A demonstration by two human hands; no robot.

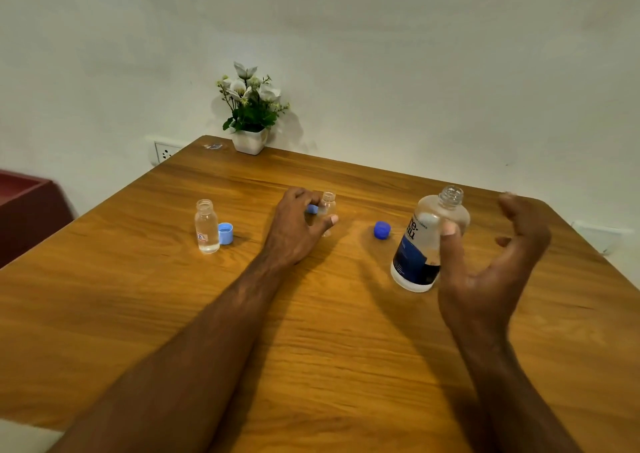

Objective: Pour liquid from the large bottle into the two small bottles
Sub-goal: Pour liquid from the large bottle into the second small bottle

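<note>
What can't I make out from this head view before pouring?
- Second small bottle: lower body hidden by the left hand; fill level unclear, grip uncertain.
- Light blue cap behind that hand: mostly covered.
- Large bottle: label partly hidden by the right hand thumb; contact unclear.
- First small bottle label: too small.

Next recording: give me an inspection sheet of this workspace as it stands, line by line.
Surface: wooden table, grain visible, no spills seen.
Job's things: large bottle uncapped, upright; left small bottle uncapped, holding clear liquid; second small bottle uncapped, its level unclear.
Clutter: light blue cap beside the left small bottle; dark blue cap loose; another blue cap partly hidden.
Hands: left hand around the second small bottle, contact unclear; right hand spread, thumb at the large bottle.
Cables: nothing seen.
Surroundings: flower pot, wall socket, red furniture.
</note>
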